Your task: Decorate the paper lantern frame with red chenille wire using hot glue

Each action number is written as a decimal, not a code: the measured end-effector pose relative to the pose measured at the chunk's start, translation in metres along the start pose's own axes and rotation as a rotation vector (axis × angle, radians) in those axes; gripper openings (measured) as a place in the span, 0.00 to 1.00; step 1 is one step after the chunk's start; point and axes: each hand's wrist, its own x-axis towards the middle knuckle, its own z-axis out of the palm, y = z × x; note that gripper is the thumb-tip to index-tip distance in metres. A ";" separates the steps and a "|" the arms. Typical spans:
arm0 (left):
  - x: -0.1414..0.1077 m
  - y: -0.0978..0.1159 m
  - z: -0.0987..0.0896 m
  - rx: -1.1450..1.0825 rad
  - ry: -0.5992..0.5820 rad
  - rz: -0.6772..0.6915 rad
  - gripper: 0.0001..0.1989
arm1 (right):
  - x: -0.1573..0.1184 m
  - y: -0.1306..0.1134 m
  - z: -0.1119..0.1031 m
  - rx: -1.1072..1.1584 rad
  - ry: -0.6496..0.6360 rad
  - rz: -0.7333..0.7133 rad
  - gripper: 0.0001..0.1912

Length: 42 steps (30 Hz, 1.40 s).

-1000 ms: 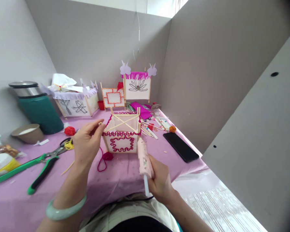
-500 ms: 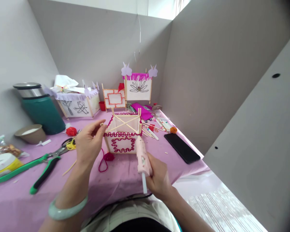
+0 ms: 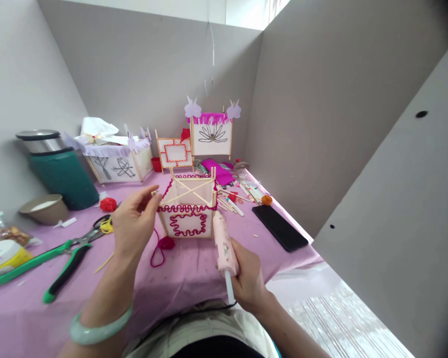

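Note:
A small box frame [image 3: 188, 223] of sticks and white panels, trimmed with wavy crimson yarn, stands on the pink cloth; two thin sticks cross over its open top. My right hand [image 3: 247, 273] is wrapped round a pale pink glue gun [image 3: 225, 243], its nozzle by the box's front right corner and a glue stick showing at its rear. At the box's upper left corner, my left hand [image 3: 136, 219] pinches something small and pale, perhaps the end of a stick. A crimson yarn ball [image 3: 166, 243] with a loose loop lies before the box.
Green-handled pliers [image 3: 72, 258], a teal bottle [image 3: 61, 174] and a brown bowl [image 3: 47, 209] are at the left. A black phone [image 3: 280, 228] lies right. Behind stand a lantern-like box [image 3: 121, 169] and a lotus panel [image 3: 212, 139]; loose sticks and pens lie nearby.
The glue gun in my right hand has shifted slightly right of the box's front panel, now tilted a little more. My left hand keeps its pinch by the corner. The view has moved slightly.

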 end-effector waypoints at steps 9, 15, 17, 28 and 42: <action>-0.005 -0.006 -0.007 0.088 0.046 0.041 0.17 | -0.008 0.017 -0.008 -0.129 0.113 0.066 0.21; -0.027 -0.027 -0.013 0.096 -0.038 0.026 0.18 | -0.006 0.054 -0.011 -0.661 0.162 0.230 0.23; -0.035 -0.031 -0.012 0.100 -0.143 0.008 0.17 | -0.001 0.058 -0.012 -0.780 0.101 0.252 0.23; -0.048 -0.050 -0.005 0.156 -0.329 -0.071 0.13 | 0.026 0.026 -0.010 -0.535 0.002 0.184 0.15; -0.036 -0.039 -0.006 0.222 -0.150 0.020 0.13 | 0.090 0.011 0.035 -0.343 -0.002 0.220 0.10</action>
